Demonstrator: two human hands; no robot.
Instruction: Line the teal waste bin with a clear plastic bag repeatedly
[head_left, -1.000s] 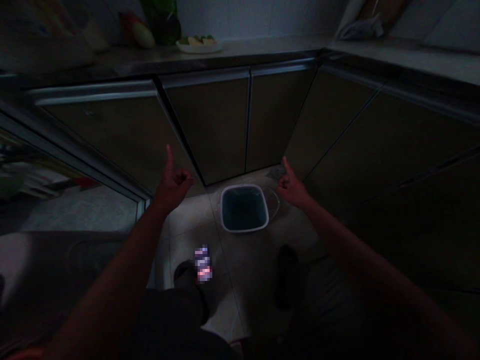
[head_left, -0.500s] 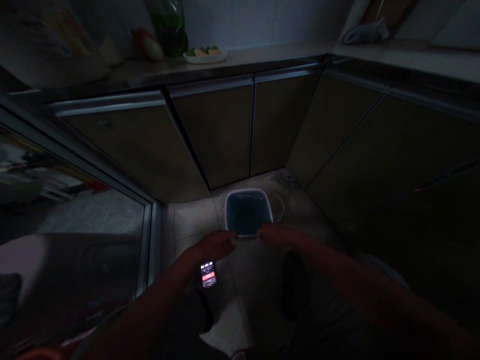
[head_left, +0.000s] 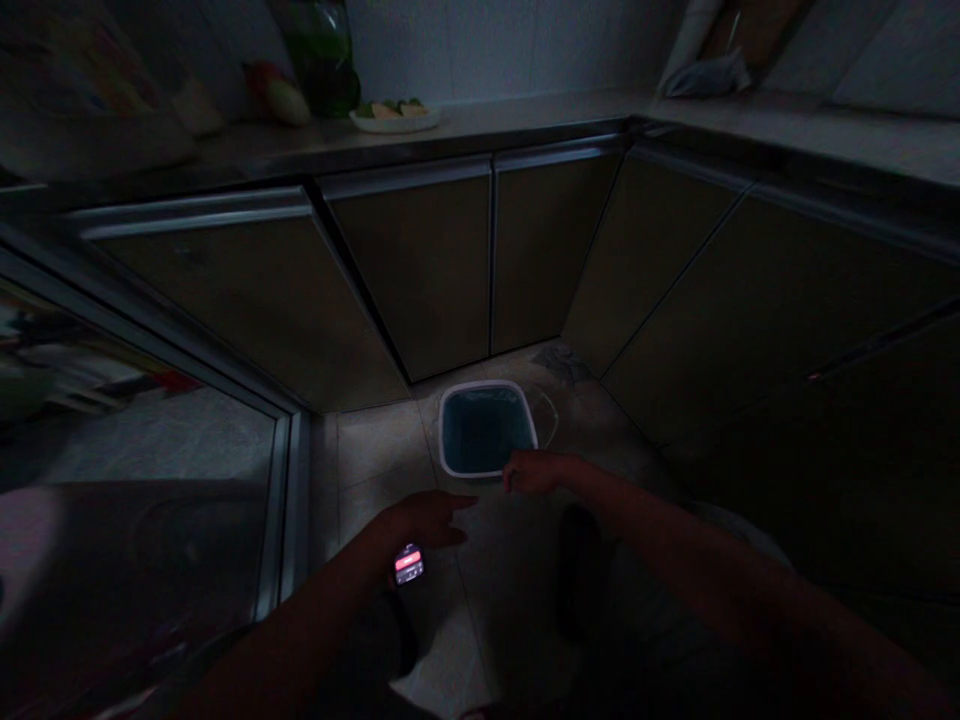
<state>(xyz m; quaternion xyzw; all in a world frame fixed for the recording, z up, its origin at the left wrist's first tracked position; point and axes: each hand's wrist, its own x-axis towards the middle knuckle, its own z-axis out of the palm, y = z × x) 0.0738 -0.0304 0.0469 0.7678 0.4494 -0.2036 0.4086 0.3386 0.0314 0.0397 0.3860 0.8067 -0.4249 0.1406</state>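
The tiled floor [head_left: 375, 440] is dim. My left hand [head_left: 429, 520] points, thumb apart, empty; my right hand [head_left: 535, 472] curls at the floor-standing basin's [head_left: 472, 474] near rim, contact unclear. Seemingly a reach; two-handed gripping needs my left closer.

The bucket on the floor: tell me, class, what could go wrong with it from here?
The right grip is at the bucket's near rim while the left grip is open and short of it, so a one-sided pull might tilt or twist the bucket. The lit screen shows close below the left grip and could get knocked. In this dim light, the bucket's contents are hard to judge; any liquid might spill.
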